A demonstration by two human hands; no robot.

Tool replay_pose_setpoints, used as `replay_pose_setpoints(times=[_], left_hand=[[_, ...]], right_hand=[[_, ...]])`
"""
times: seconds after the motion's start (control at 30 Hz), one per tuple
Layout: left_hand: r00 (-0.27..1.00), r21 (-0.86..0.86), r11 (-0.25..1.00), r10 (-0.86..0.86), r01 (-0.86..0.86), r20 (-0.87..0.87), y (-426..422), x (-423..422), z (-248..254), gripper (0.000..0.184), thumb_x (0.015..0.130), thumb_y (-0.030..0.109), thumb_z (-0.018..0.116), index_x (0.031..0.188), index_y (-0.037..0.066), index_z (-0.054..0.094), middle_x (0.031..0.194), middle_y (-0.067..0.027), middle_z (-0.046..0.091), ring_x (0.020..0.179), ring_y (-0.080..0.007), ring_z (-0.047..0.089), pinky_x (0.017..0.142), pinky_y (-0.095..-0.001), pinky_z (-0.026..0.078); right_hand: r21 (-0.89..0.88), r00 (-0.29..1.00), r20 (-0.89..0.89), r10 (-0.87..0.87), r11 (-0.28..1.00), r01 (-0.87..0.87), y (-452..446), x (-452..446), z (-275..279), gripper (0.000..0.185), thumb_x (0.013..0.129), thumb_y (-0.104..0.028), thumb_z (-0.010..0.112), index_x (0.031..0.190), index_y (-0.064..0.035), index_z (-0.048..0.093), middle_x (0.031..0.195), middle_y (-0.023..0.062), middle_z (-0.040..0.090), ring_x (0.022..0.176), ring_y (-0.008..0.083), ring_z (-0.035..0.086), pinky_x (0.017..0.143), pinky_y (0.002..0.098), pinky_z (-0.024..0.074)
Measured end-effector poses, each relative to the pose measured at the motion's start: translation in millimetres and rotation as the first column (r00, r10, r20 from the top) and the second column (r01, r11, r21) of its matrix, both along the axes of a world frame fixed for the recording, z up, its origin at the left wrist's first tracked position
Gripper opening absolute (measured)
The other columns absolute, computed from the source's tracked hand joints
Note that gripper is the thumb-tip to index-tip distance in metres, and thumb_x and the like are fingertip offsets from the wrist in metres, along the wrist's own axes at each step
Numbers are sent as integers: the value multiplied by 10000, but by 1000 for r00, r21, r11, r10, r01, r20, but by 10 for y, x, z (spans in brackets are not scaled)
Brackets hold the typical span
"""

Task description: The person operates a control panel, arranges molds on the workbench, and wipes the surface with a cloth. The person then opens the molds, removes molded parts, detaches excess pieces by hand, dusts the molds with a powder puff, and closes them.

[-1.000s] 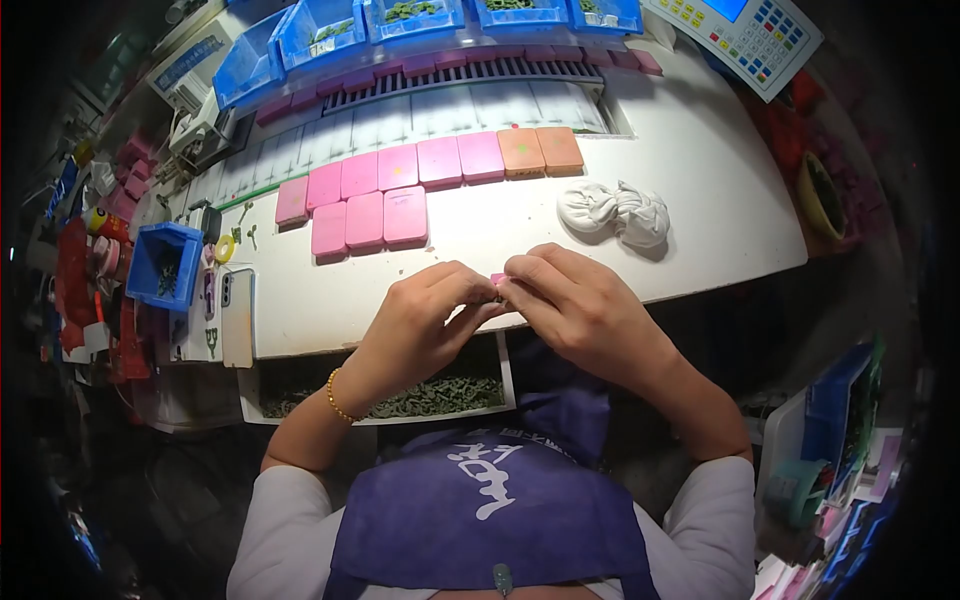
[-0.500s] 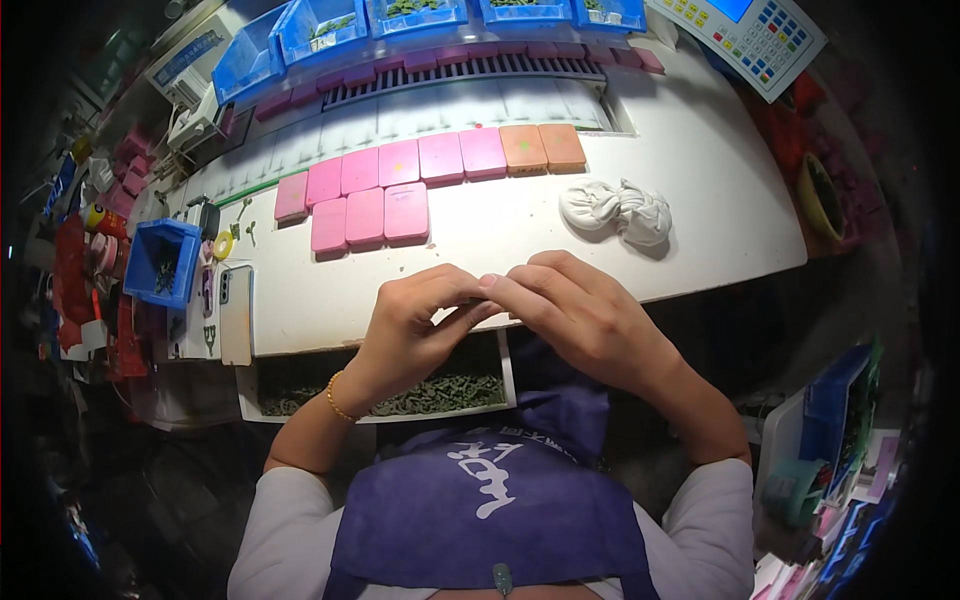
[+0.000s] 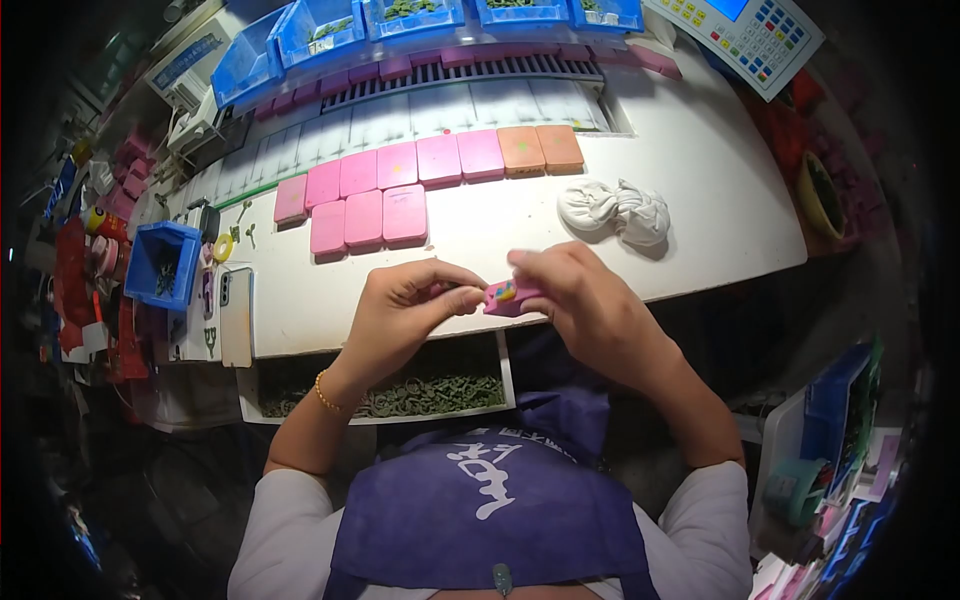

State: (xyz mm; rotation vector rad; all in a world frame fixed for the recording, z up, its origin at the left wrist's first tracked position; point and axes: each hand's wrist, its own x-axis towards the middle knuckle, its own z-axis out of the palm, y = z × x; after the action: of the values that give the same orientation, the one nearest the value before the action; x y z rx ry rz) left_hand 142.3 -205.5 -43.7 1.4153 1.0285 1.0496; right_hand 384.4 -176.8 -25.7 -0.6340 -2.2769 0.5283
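Observation:
Over the table's front edge, my right hand [image 3: 590, 300] grips a small pink block, apparently a rubber mould [image 3: 508, 297], with yellow and blue marks on it. My left hand [image 3: 415, 300] is closed in a pinch, its fingertips at the block's left end; what lies between them is too small to make out. Beyond my hands, pink blocks [image 3: 398, 167] and two orange ones [image 3: 540, 149] lie in a row, with a shorter pink row [image 3: 365, 220] in front. A knotted white cloth bundle [image 3: 615, 211] rests to their right.
Below the table edge, an open drawer [image 3: 508, 372] holds many small dark green pieces. A phone [image 3: 237, 315] and a blue bin [image 3: 162, 262] are at the left. Blue trays [image 3: 415, 22] line the back, and a keypad device [image 3: 745, 40] sits at the back right.
My hands have moved apart from their joined position, and the marked pink block now shows in my right hand. The pink pieces along the back rack have shifted.

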Motion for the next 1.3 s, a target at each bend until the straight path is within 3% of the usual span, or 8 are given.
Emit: replay_pose_setpoints(times=[0.17,0.27,0.37,0.5,0.7,0.87,1.1,1.3], left_hand=[[971,-370,924,170,-97,169,60,-48,-42,264,929,132,709,1160,6,684,879,-105,716,766,-128,677,677,-247,552],[960,-395,915,182,-86,213,26,-20,-123,420,942,172,702,1317,15,596,926,-118,721,742,-130,672,642,-259,552],[938,-353,933,182,-70,294,-15,48,-183,537,1002,227,624,1463,15,451,1193,-185,677,798,-134,667,678,-260,548],[930,-247,968,122,-35,347,-75,211,-225,570,1062,271,511,1535,12,328,1428,-207,543,913,-133,657,761,-258,540],[944,-114,991,106,-73,311,-185,299,-115,559,1070,234,496,1548,17,303,1450,-205,523,936,-115,650,781,-255,538],[959,-48,973,232,-227,162,-258,272,-176,240,986,161,656,1134,-18,712,961,-73,738,819,-110,676,699,-242,555],[951,224,936,297,-273,-81,-277,306,-117,153,958,77,667,1078,-3,720,950,-103,736,815,-121,686,727,-255,553],[945,314,915,303,-252,-122,-283,329,-75,138,939,34,675,1063,-12,716,944,-111,735,829,-137,694,750,-261,555]], right_hand=[[-643,924,-254,-286,764,60,258,138,-438,538,874,3,702,1361,-32,476,1084,151,639,993,257,656,889,339,522],[-570,827,-197,-527,748,341,349,158,-794,469,871,-84,733,1294,-24,538,1074,153,652,931,278,626,836,376,507],[124,837,-50,-544,828,546,146,31,-564,402,885,-101,727,1249,-26,574,1112,153,653,950,249,623,850,401,499],[-616,915,-251,-315,781,100,-178,-303,-428,282,914,-190,731,1126,-18,662,961,90,670,874,200,590,810,336,472],[-773,826,-406,-391,630,-82,-201,-400,-509,192,924,-191,732,988,-12,708,859,34,624,826,122,534,776,270,444],[-675,831,-408,-378,738,4,-231,-367,-554,164,919,-168,734,976,-18,702,893,41,631,852,132,543,783,280,446],[-168,915,-275,-295,952,257,-202,-355,-227,206,850,-117,764,1040,-73,697,1103,60,674,1058,266,566,895,371,453],[18,932,-193,-308,948,317,-198,-361,-272,213,805,-73,768,1006,-100,701,1028,25,678,1060,271,558,907,399,405]])
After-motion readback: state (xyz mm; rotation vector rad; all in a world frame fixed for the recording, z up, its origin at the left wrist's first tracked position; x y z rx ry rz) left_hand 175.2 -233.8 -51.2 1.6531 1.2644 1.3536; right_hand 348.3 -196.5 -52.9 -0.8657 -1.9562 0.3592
